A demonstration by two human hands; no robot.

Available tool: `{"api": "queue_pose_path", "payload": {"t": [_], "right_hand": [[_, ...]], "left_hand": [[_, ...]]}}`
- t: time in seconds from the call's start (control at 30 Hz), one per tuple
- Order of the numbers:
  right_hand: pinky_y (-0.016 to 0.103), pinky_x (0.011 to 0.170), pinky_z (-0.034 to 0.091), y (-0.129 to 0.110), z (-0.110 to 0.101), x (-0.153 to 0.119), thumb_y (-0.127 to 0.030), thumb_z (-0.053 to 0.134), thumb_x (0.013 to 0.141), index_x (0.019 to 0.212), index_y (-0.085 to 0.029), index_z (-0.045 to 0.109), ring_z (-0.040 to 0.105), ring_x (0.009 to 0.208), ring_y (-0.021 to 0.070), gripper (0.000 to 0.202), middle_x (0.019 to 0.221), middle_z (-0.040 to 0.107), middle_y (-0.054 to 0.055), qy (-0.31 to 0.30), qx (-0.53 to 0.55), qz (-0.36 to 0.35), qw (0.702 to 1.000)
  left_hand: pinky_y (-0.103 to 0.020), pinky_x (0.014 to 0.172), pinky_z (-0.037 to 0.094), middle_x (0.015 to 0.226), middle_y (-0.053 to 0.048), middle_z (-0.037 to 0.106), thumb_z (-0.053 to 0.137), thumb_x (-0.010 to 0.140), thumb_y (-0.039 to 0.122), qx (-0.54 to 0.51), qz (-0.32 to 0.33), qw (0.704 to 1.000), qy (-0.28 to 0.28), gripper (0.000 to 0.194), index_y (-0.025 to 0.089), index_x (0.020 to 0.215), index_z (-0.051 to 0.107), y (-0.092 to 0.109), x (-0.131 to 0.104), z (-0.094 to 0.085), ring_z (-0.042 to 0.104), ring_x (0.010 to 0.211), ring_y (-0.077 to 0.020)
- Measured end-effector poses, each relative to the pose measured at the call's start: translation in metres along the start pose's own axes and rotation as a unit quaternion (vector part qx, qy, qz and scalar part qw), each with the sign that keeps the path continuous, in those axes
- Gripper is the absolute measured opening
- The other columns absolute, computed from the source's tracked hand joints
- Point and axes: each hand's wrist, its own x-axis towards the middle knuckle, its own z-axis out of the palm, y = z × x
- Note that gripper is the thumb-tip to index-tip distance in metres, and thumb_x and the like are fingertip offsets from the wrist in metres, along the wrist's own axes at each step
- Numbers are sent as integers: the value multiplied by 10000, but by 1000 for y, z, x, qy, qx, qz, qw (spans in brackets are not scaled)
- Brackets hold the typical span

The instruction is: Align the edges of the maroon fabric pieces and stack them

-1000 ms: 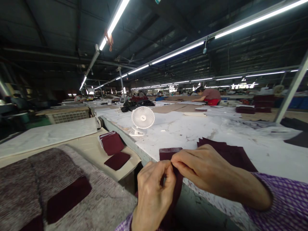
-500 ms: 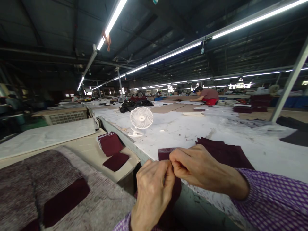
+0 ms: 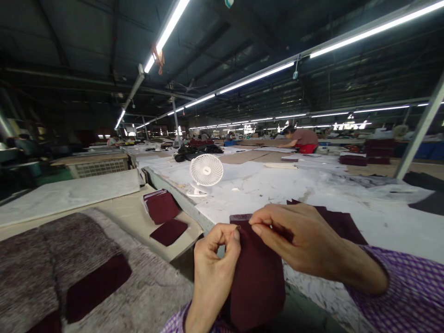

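Long white tabletop [image 3: 277, 185] under strip lights. At its near edge, the left hand [image 3: 213, 259] and right hand [image 3: 298, 240] each pinch the top rim of a dark maroon fabric piece [image 3: 256, 277] between thumb and fingers, letting it hang. Such light pinches could slip, dropping the cloth below the tabletop.
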Motion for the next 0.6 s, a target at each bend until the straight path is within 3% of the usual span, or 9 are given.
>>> {"api": "queue_pose_path", "payload": {"t": [0.1, 0.27, 0.6], "right_hand": [[193, 465, 329, -3, 4, -2, -159, 482, 838, 781, -148, 591, 492, 467, 64, 124, 611, 611, -10, -6, -25, -27, 999], [195, 453, 310, -4, 10, -3, -140, 467, 838, 756, -152, 586, 464, 444, 61, 145, 594, 599, -14, 2, -31, -21, 999], [207, 442, 247, 3, 14, -6, -91, 429, 768, 687, -158, 510, 393, 432, 55, 132, 541, 514, -47, -19, -55, -23, 998]], "left_hand": [[-168, 494, 390, 555, 16, 530, 525, 835, 277, 16, 25, 999, 21, 239, 139, 649, 584, 1, -1, 3, 467, 511, -81], [-171, 527, 437, 522, 33, 513, 527, 830, 212, 95, 134, 986, 35, 161, 151, 716, 623, 0, -4, 5, 540, 533, -97], [-216, 606, 430, 675, -14, 636, 467, 868, 133, 216, 246, 945, 19, 155, 152, 799, 604, -4, -7, 9, 566, 593, -109]]}}
